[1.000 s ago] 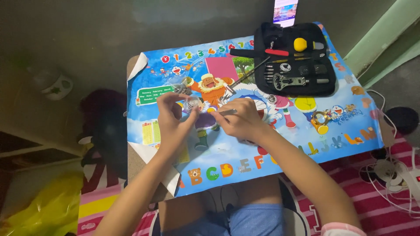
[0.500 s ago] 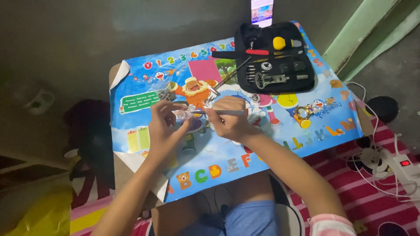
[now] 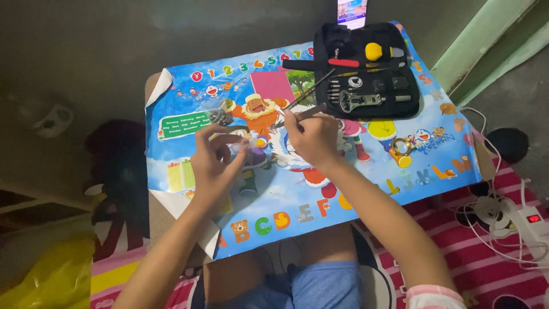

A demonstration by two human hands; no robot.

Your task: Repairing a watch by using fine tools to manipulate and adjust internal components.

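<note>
- The left hand [image 3: 214,160] pinches a small clear piece [image 3: 239,147], too small to identify.
- The right hand [image 3: 311,137] grips a thin tool [image 3: 309,90]; its long axis slants up-right toward the black tool case [image 3: 366,74].
- Both hands are over the colourful poster [image 3: 366,189], below-left of the case, right hand nearer.

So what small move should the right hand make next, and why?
Probably bring the thin tool's tip down toward the small clear piece pinched in the left hand; the right hand holds the tool angled up, away from it.

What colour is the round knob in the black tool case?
Yellow; the round knob shows best in the head view, at the tool case's top.
</note>
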